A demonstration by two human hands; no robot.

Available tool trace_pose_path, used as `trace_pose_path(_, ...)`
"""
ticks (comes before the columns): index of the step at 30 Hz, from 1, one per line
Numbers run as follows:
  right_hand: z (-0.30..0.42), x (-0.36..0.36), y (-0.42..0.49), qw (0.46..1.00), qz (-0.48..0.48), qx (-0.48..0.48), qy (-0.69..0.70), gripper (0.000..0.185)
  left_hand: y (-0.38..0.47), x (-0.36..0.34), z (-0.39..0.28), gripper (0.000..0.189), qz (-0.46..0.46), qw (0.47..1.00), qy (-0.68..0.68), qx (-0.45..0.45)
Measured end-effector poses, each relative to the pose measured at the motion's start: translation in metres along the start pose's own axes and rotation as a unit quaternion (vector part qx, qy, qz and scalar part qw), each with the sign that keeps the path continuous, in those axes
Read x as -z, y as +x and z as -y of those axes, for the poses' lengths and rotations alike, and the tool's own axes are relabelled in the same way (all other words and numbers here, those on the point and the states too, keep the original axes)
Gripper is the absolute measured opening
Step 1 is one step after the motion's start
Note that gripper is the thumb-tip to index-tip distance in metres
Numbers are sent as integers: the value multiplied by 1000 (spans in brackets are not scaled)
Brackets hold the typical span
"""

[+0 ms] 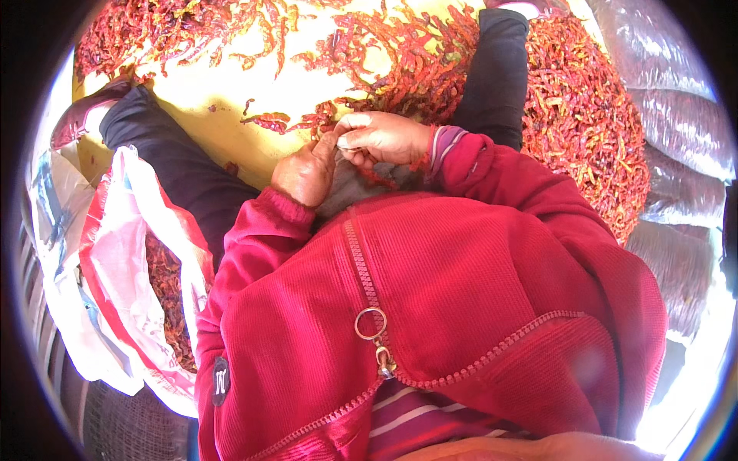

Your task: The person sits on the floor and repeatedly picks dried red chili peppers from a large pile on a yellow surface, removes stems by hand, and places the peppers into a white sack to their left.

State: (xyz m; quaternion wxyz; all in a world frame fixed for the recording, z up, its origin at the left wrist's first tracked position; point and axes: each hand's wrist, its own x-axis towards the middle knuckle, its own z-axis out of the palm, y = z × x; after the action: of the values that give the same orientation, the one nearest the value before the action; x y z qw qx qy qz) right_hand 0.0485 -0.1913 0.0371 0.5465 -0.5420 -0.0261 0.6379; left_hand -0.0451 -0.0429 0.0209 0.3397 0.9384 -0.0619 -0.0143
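Both of my hands meet above my lap, over the near edge of scattered dried red chilies [403, 63]. My left hand [308, 170] has its thumb and fingertips pressed together against the other hand. Facing it, my right hand [380, 138] is curled, its thumb and index finger pinched at the same spot. Part of a dried chili [377, 177] shows just below the right fingers; the fingers hide how it is held. Just beyond the fingertips lie more dried chilies [326, 115] on a yellow sheet [230, 129].
A white and red plastic sack [124, 230] with dried chilies inside stands open at the left. A dense heap of chilies [582, 115] lies right of my right leg [496, 75]. Filled translucent bags [680, 127] line the far right. My left leg [173, 155] stretches across the sheet.
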Motion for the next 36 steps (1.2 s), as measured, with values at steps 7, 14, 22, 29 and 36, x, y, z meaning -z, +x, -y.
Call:
trace_pose_path(7,-2,-3,9,938,-43,236,-250,24,0,-21,12,13,-21,976,-197,89)
trace_pose_path(14,17,11,28,703,-121,300,-634,30,6,23,42,21,45,679,-693,238)
trace_pose_path(22,-1,-34,76,520,-36,282,-805,19,-35,47,11,28,120,580,-804,56)
trace_pose_path(29,-19,45,17,585,-157,142,-783,13,-35,43,-9,23,155,614,-772,52)
trace_pose_path(36,8,62,-47,669,-187,268,-668,15,-25,37,-16,19,138,599,-787,55)
